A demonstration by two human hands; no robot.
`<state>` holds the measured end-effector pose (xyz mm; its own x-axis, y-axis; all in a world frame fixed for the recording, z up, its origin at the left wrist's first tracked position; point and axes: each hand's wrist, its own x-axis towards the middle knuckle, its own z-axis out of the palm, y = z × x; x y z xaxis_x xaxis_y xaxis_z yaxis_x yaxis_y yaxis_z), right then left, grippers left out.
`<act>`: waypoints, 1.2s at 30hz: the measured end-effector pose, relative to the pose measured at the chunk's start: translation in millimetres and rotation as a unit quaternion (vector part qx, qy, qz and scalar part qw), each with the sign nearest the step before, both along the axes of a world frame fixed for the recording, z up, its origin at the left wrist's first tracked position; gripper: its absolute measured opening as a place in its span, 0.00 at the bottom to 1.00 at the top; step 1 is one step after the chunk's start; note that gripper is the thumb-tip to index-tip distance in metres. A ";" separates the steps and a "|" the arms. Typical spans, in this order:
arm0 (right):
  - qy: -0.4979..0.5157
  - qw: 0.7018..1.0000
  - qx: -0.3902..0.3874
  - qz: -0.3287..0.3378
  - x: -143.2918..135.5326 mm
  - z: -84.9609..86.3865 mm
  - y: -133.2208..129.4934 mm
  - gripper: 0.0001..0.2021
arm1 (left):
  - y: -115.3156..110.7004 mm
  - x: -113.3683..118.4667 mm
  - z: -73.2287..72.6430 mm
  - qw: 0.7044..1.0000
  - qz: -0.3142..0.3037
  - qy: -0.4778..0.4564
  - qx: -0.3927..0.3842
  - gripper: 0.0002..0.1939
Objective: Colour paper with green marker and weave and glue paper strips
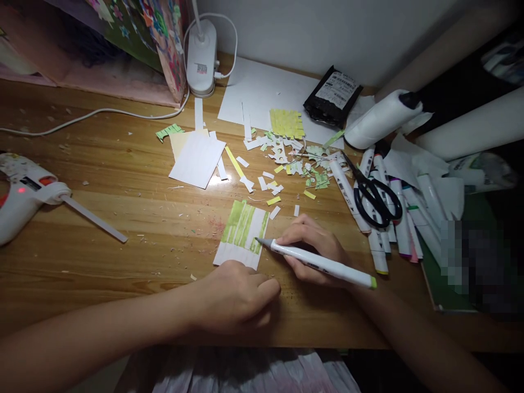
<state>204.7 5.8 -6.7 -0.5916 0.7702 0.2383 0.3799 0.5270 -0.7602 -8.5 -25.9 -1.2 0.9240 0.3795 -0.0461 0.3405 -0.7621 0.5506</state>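
My right hand [317, 245] grips a white marker [323, 263] with a light green end. Its grey tip touches the right part of a white paper piece [235, 254] lying on the table. Uneven green stripes cover most of that paper, with white gaps between them and a bare white strip at the bottom. My left hand [237, 295] rests in a curled fist over the paper's lower edge. Its fingers are folded under, so whatever they hold, if anything, is hidden.
Cut paper scraps [282, 150] lie beyond the paper, near a yellow fringed piece [286, 124] and white sheets [198, 158]. Black-handled scissors [374, 199] rest on several markers [376, 251] at right. A glue gun [24, 196] lies left; a white lamp base [202, 60] stands behind.
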 end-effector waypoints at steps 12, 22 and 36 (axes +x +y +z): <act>-0.007 0.999 -0.035 -0.010 3.9 -1.4 3.1 0.11 | 0.6 0.6 -1.3 1.000 0.004 0.000 0.000 0.02; -0.021 0.998 -0.033 -0.049 2.7 1.3 2.6 0.10 | 0.7 0.7 -0.7 1.000 0.010 -0.004 -0.012 0.01; -0.032 0.995 -0.054 -0.080 2.6 3.6 2.5 0.10 | 1.0 0.6 -0.9 1.000 0.008 -0.003 -0.009 0.02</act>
